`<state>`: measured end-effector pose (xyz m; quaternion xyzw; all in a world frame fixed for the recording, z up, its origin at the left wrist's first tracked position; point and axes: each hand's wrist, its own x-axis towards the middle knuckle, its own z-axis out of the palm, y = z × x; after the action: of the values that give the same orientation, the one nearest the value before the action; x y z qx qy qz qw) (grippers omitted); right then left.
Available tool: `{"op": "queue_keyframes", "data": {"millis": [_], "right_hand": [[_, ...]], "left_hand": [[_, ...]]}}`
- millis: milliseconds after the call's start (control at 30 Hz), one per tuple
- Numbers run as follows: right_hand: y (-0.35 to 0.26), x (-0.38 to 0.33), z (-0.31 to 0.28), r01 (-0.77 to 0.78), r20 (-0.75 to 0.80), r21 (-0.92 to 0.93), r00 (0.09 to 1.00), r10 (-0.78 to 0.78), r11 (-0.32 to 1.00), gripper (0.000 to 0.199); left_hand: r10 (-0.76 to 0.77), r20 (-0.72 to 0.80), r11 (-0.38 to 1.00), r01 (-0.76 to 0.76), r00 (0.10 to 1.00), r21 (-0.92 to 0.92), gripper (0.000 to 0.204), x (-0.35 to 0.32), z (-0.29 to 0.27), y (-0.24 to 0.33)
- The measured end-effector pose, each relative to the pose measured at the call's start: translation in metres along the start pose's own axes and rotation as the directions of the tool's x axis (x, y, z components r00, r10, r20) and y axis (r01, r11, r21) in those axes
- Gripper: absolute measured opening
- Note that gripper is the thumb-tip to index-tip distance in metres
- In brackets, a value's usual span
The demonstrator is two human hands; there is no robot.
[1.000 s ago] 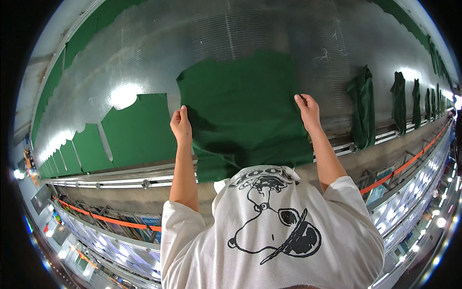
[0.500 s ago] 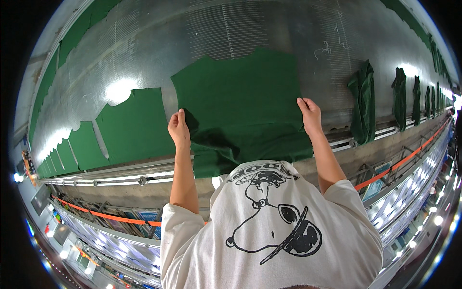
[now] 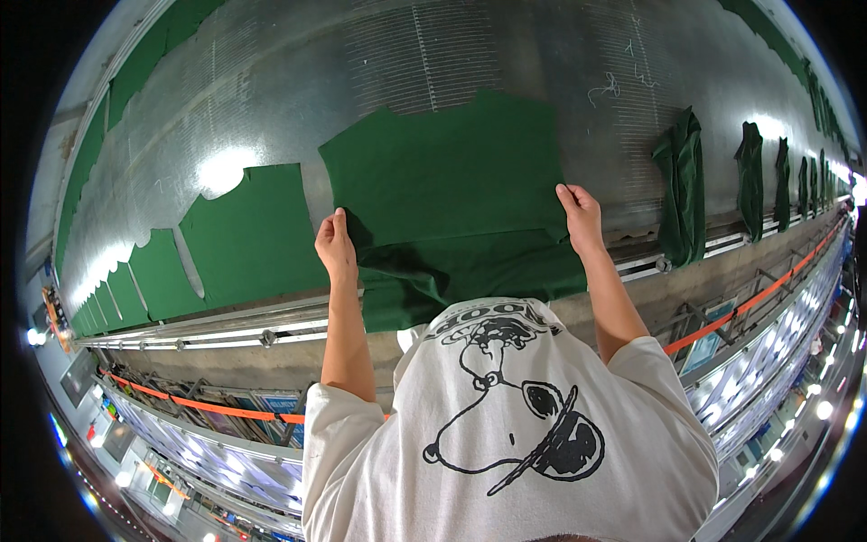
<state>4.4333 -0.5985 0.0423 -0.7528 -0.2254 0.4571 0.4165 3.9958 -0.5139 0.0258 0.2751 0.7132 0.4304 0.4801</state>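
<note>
A dark green cut fabric panel (image 3: 447, 181), with a scooped neckline at its far edge, lies spread on the grey table (image 3: 298, 54) before me. My left hand (image 3: 335, 242) pinches its left side edge. On the opposite side, my right hand (image 3: 581, 217) grips the right edge between thumb and fingers. The far part lies flat; between my hands the cloth folds and rises slightly, then drapes over the near table edge against my shirt. What lies under that fold is hidden.
Flat green panels (image 3: 257, 230) are laid out in a row to the left. On the right, several bunched green pieces (image 3: 682, 185) hang toward the table edge. A metal rail (image 3: 289, 332) runs along the near side, above an orange strip (image 3: 208, 406). Loose white threads (image 3: 607, 86) lie on the table.
Both hands keep their hold on the panel's side edges. The left hand has dropped very slightly toward me, and a fold line across the cloth between the hands shows more clearly.
</note>
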Motion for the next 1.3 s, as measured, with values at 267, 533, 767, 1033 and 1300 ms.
{"op": "queue_keyframes", "data": {"millis": [267,533,767,1033,1300], "right_hand": [[0.001,-0.001,-0.001,0.007,-0.006,-0.027,1.0,-0.007,1.0,0.029],[0.005,-0.002,-0.002,-0.003,-0.005,0.004,1.0,0.003,1.0,0.029],[0.011,-0.001,-0.004,0.007,-0.003,0.003,1.0,-0.007,1.0,0.029],[0.009,-0.013,-0.007,-0.03,-0.003,0.012,1.0,0.03,0.999,0.028],[0.01,-0.009,-0.006,-0.021,-0.01,-0.015,1.0,0.021,1.0,0.028]], "left_hand": [[0.018,-0.013,0.999,-0.018,1.0,0.051,0.033,0.0,-0.004,-0.007],[-0.004,-0.022,0.997,0.005,1.0,0.076,0.033,-0.003,-0.004,-0.005],[0.001,-0.005,1.0,-0.001,1.0,0.017,0.032,-0.001,-0.007,-0.01],[-0.013,-0.009,0.997,0.013,1.0,0.07,0.034,-0.008,-0.014,-0.013],[0.0,-0.024,0.999,0.001,1.0,0.052,0.034,-0.006,-0.012,-0.013]]}}
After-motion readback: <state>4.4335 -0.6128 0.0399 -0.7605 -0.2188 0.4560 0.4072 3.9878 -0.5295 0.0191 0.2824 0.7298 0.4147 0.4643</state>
